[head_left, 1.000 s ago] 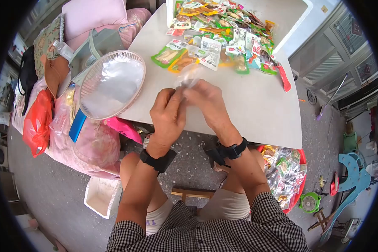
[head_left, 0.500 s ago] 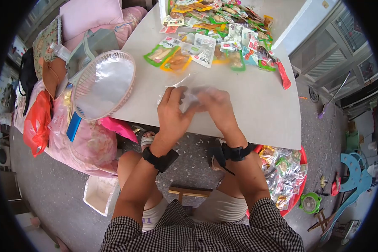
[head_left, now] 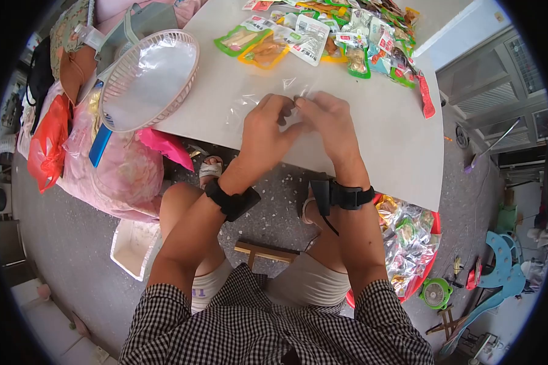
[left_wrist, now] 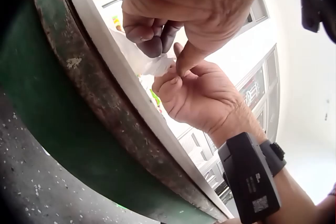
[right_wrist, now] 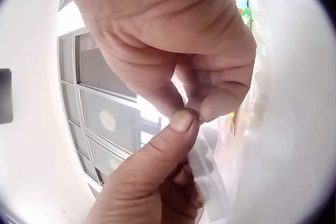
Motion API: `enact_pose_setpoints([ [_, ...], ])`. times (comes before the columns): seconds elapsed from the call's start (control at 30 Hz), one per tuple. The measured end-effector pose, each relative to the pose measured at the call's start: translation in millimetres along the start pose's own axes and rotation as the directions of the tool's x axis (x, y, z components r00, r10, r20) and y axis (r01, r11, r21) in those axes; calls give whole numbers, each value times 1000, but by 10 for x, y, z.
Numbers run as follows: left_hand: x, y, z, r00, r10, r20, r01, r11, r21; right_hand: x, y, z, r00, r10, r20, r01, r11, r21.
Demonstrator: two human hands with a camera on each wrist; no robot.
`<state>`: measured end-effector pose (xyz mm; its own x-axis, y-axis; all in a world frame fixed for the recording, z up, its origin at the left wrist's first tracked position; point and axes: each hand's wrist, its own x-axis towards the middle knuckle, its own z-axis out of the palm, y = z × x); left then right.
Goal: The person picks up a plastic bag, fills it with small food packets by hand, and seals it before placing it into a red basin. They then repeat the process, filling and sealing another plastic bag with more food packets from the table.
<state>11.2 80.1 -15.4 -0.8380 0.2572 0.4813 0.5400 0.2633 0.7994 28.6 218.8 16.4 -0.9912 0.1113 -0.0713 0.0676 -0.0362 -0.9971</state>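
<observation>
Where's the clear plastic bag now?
In the head view, the clear plastic bag is in the left hand and right hand, over the white table, right of the oval basket, below the pouches.

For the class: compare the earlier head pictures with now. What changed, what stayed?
The left hand and right hand have drawn back from the food packets toward the person. The clear plastic, bunched a second ago, now spreads wider. Both hands still hold it; food packets and oval basket stayed put.

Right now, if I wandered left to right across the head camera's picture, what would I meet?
Red plastic bag, oval plastic basket, left-hand grip, right-hand grip, green fan.
</observation>
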Motion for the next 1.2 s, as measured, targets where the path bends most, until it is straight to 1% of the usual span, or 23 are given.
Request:
enact_pose_setpoints([
  [0.03, 8, -27, -2, 1000, -19, 4, 19, 998, -53, 8, 14, 8, 1000, -14, 18, 14, 999, 36],
  [0.07, 16, -37, -14, 999, -42, 14, 43, 996, -73, 19, 37, -10, 999, -8, 47, 7, 1000, 28],
  [0.17, 11, -102, -36, 985, -162, 63, 173, 952, -254, 50, 103, -4, 997, -16, 76, 7, 993, 121],
  [0.27, 12, -79, -89, 975, -199, 104, 222, 917, -331, 48, 104, -2, 997, -22, 80, 12, 993, 121],
  [0.37, -3, -95, -97, 973, -197, 122, 229, 899, -373, 58, 111, -4, 997, 4, 76, -13, 993, 115],
  [0.47, -3, -84, -123, 970, -199, 141, 239, 893, -382, 69, 135, 38, 999, -25, 39, 18, 987, 157],
  [0.57, -3, -82, -134, 973, -205, 108, 229, 919, -320, 22, 70, 147, 993, -94, -78, 94, 996, -6],
  [0.67, -1, -116, -149, 964, -247, 100, 266, 922, -283, 18, 49, 191, 989, -129, -78, 124, 990, -70],
  [0.77, 13, -164, -196, 975, -221, -36, 219, 975, -38, 59, 133, 137, 993, -99, -66, 93, 991, -95],
  [0.83, 63, -101, -306, 982, -79, -170, 108, 979, 173, 107, 139, 62, 990, -38, -137, 14, 984, -175],
  [0.87, 82, -60, -350, 975, 2, -223, 62, 958, 281, 129, 146, 38, 984, -10, -176, -28, 977, -211],
  [0.97, 79, 46, -357, 972, 142, -185, -45, 894, 447, 175, 212, 4, 979, -106, -176, 25, 911, -411],
  [1.07, -20, 99, -291, 992, 122, 14, -110, 835, 539, 124, 156, 198, 950, -251, -187, 77, 766, -638],
  [1.17, -39, 69, -289, 983, 130, 129, -180, 815, 550, 177, 250, 308, 848, -486, -211, 325, 791, -518],
  [1.2, -38, 70, -294, 984, 120, 129, -172, 816, 552, 188, 245, 285, 878, -430, -208, 301, 836, -459],
])
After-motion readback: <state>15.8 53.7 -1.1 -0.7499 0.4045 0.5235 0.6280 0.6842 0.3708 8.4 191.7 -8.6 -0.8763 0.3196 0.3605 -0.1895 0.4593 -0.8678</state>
